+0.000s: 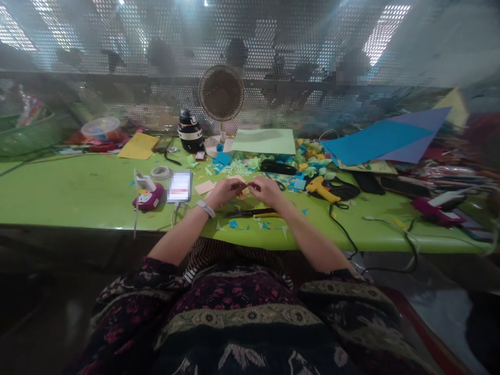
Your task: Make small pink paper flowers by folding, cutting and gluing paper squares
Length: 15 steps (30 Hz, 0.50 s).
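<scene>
My left hand and my right hand meet above the near part of the table, fingertips pinched together. Between and just under the fingers shows a small peach-coloured piece of paper; the fingers hide part of it. Flat pale pink paper lies beside my left hand. Just below the hands rests a yellow and black cutter knife, among blue and pale paper scraps. Dark-handled scissors are partly visible behind my right hand.
On the green table are a phone, a purple device, a roll of tape, a black bottle and a fan. A yellow glue gun, its cord trailing over the edge, and blue sheets lie right.
</scene>
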Each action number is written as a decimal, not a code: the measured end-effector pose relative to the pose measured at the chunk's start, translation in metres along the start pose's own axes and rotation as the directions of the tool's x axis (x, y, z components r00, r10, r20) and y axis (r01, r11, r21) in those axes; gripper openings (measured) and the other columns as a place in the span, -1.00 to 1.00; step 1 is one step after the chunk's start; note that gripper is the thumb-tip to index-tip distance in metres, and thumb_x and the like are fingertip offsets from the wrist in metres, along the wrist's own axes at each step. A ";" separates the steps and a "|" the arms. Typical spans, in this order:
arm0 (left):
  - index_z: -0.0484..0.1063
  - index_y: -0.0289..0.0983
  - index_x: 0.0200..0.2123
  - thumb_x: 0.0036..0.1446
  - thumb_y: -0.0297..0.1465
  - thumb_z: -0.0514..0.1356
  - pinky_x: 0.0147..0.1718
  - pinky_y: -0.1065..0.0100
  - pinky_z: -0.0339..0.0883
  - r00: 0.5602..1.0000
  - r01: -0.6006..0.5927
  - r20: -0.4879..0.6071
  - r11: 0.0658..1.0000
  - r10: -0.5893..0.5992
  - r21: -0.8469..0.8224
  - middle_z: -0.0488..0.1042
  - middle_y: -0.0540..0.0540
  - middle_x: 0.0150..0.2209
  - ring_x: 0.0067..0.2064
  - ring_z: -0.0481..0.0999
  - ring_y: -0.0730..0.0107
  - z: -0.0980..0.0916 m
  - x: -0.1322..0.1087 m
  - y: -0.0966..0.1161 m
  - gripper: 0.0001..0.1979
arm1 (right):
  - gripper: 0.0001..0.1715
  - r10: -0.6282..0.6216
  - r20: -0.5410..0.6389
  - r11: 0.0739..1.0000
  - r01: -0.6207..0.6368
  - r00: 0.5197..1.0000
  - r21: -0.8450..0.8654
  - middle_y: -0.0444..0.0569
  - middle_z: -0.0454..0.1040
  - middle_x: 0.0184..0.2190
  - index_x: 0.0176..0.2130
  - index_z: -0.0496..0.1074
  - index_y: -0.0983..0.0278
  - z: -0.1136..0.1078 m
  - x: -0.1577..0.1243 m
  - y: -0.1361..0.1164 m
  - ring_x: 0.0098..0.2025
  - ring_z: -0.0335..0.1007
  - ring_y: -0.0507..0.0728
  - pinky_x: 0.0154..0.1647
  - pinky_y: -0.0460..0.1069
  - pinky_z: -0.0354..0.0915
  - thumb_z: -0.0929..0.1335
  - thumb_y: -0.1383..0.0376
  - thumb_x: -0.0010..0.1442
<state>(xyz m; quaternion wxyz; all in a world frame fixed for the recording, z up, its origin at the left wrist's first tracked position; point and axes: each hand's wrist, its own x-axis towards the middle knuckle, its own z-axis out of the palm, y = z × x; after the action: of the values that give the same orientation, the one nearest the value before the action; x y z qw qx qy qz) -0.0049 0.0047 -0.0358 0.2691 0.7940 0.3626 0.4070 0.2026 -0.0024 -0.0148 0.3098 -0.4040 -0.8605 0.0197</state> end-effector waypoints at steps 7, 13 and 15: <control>0.58 -0.29 -0.26 0.24 -0.14 0.20 -0.41 0.43 0.41 1.000 0.015 0.000 1.000 -0.015 0.007 0.60 -0.09 -0.42 -0.42 0.59 0.40 -0.001 0.000 0.000 -0.67 | -0.78 0.061 0.026 0.997 -0.062 0.998 0.044 0.05 0.59 -0.32 -0.23 0.57 0.31 -0.001 0.001 0.001 -0.32 0.44 0.13 -0.24 -0.01 0.23 0.32 0.29 0.25; 0.55 -0.32 -0.15 0.18 -0.13 0.26 -0.44 0.45 0.37 0.999 -0.001 -0.046 1.000 0.001 0.014 0.58 -0.09 -0.45 -0.44 0.57 0.41 -0.006 -0.001 0.010 -0.64 | -0.78 0.071 0.041 0.995 -0.074 0.997 0.068 0.05 0.60 -0.32 -0.22 0.56 0.31 -0.003 0.001 -0.002 -0.33 0.44 0.13 -0.25 -0.02 0.23 0.33 0.30 0.21; 0.52 -0.32 -0.05 0.17 -0.15 0.27 -0.43 0.45 0.37 1.000 0.000 -0.020 1.000 0.000 -0.009 0.59 -0.09 -0.44 -0.45 0.56 0.42 -0.007 -0.001 0.013 -0.60 | -0.79 0.070 0.046 0.995 -0.072 0.997 0.064 0.03 0.60 -0.34 -0.23 0.56 0.30 -0.003 0.001 -0.003 -0.35 0.44 0.12 -0.27 -0.03 0.22 0.34 0.31 0.19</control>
<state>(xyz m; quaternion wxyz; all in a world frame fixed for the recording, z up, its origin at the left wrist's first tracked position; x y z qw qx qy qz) -0.0066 -0.0028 -0.0233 0.2690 0.7888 0.3636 0.4163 0.2019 -0.0042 -0.0111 0.3032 -0.4235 -0.8510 0.0676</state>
